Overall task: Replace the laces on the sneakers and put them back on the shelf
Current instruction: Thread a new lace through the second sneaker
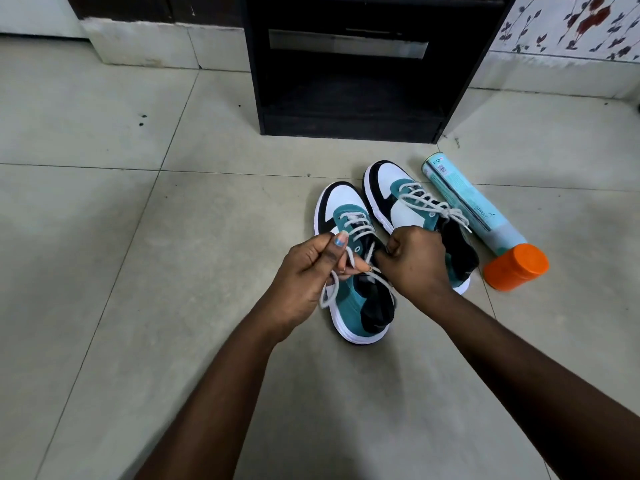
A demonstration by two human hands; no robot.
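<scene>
Both hands are pinching the white lace [353,226] ends on the near sneaker [349,271] — left hand [304,271] and right hand [414,259] above its collar; other sneaker [412,206] sits just beside it on the tiled floor [138,237], spray can [485,216] lying alongside — black shelf [349,81] beyond.

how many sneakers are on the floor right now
2. The nearer sneaker lies under both hands, which hold its lace. The farther sneaker sits just beyond to its right, beside the spray can. No others show.
</scene>
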